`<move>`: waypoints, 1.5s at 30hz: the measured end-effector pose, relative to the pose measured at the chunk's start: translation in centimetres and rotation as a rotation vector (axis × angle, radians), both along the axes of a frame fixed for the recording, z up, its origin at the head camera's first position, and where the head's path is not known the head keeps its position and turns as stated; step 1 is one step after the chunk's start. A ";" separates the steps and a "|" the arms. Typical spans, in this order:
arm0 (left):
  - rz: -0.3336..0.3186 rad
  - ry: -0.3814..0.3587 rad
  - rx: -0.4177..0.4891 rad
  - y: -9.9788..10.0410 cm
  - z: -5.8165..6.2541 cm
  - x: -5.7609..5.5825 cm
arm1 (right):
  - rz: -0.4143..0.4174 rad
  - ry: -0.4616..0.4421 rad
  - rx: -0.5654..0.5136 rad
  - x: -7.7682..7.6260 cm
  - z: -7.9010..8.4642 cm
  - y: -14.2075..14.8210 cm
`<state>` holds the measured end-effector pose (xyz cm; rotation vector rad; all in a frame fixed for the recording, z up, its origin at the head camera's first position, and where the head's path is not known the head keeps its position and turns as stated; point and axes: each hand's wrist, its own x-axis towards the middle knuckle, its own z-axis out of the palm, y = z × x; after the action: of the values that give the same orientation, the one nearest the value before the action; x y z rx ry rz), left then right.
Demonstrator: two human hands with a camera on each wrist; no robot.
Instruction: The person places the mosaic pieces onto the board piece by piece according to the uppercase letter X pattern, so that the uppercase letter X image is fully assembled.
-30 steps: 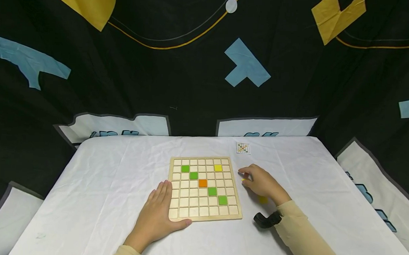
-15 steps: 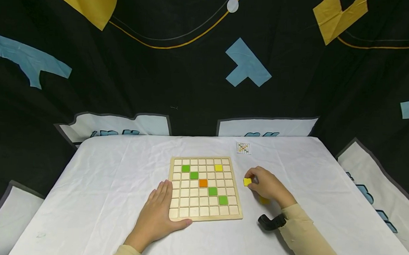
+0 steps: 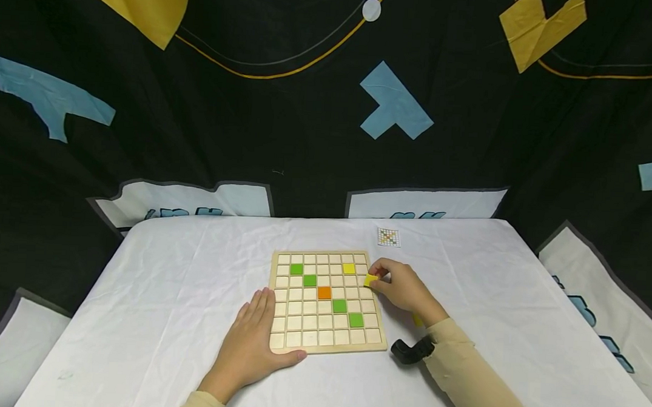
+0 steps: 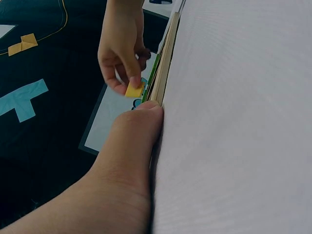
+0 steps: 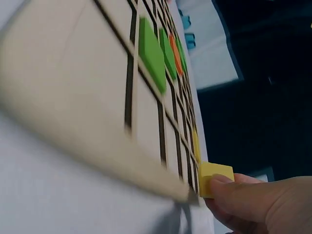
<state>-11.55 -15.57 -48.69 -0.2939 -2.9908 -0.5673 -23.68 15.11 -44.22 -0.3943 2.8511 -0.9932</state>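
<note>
A square wooden grid board (image 3: 308, 350) lies on the white table, with several green tiles, an orange tile (image 3: 324, 293) and a yellow tile (image 3: 348, 268) in its cells. My right hand (image 3: 407, 287) pinches another yellow tile (image 3: 370, 281) between thumb and fingers, over the board's right edge; the right wrist view shows this held tile (image 5: 214, 176) tilted near the rim. Along the board's left side rests my left hand (image 3: 251, 340), fingers straight and thumb (image 4: 139, 119) against the near edge.
Past the board's back right corner lies a small card (image 3: 388, 237) printed with a coloured grid. One more yellow tile (image 3: 417, 320) sits on the table (image 3: 163, 305), partly hidden by my right wrist. A black patterned curtain (image 3: 306, 148) stands behind the table.
My right hand picked up a yellow tile from the table right of the board and has moved left to the board's right edge with it. The left hand has stayed in place.
</note>
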 end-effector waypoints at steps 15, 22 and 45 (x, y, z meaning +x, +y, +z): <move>0.003 -0.008 0.003 0.2 0.1 0.0 | 0.094 0.042 -0.037 -0.4 -0.8 -5.3; 0.000 -0.010 0.009 0.3 0.2 0.0 | 0.091 0.047 -0.005 -0.3 -0.8 -5.7; 0.007 -0.017 0.012 0.1 0.4 0.0 | 0.152 0.067 0.086 2.1 0.5 -2.2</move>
<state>-11.53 -15.48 -48.32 -0.2795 -3.0018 -0.5904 -21.56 12.87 -43.74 -0.6368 2.8581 -0.8427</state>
